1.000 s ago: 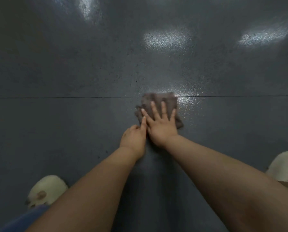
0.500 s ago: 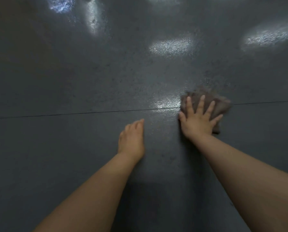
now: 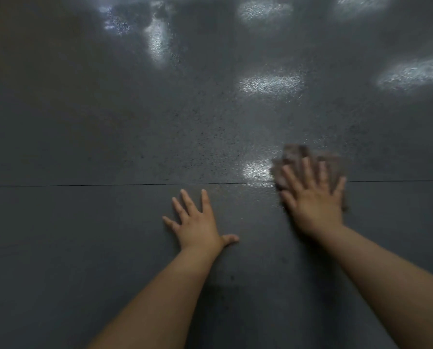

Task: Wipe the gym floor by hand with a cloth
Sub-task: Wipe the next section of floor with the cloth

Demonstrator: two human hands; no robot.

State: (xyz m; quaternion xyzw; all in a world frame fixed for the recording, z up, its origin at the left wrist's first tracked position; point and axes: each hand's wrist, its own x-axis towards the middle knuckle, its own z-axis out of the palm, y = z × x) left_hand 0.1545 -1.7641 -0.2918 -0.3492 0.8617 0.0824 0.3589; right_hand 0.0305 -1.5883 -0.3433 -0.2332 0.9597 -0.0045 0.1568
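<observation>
two bare forearms reach into view from the bottom edge as a person wipes a dark gym floor [image 3: 109, 248] by hand. nearest, the left hand [image 3: 197, 222] lies flat with its digits splayed, holding nothing and seemingly propping the body (its thumb points toward the other arm). a little farther on and to the right, the right hand [image 3: 313, 197] is spread wide, palm down, pressing a brownish cloth [image 3: 308, 154] onto the floor rather than gripping it; the cloth is blurred, pokes out beyond the fingertips and sits across a thin seam [image 3: 84, 185] running from side to side. the two hands are apart, not touching. judged from this, the work is mid-stroke, with the cloth at the right side of the person's reach. the next move likely calls for steady downward pressure while sliding the cloth across fresh floor, with the left hand taking the weight. beyond the hands lie pale glossy patches [image 3: 268, 83], lamp glare or damp, hard to tell which. the count: two hands, one cloth, one seam, at least six bright patches.
</observation>
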